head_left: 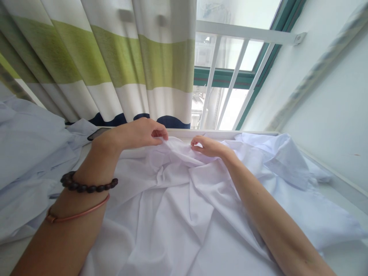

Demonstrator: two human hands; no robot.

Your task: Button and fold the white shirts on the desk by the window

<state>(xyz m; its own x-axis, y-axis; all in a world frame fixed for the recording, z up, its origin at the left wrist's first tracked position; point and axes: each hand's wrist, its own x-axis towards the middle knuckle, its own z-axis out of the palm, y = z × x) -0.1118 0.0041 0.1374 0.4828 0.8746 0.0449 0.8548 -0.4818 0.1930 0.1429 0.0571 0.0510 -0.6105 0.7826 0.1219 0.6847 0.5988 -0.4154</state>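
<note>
Cloth (172, 207): white, creased, laid in front of the person. Its gathered upper edge lies across the view, in the short span between left hand (143, 132) and right hand (211, 147). From that edge the body of the cloth spreads back toward the person, between the forearms, with most of its folds running lengthwise in that direction. The long axis of the whole piece cannot be told, as its near end leaves the view.

Left hand: thumb and forefinger closed on the edge at its left part, palm down. Right hand: fingers curled, tips at the edge further right; whether they pinch it cannot be told. Neither hand is clearly nearer; both are at the edge, the left set slightly further forward.

Adjacent items: a collar-shaped fold (287, 161) right of the right hand, its connection to the cloth not determinable; a white pile (28, 145) on the person's left; a dark flat object (98, 133), partly hidden behind the left wrist. Curtain (166, 65) and railing (237, 71) stand beyond the edge.
</note>
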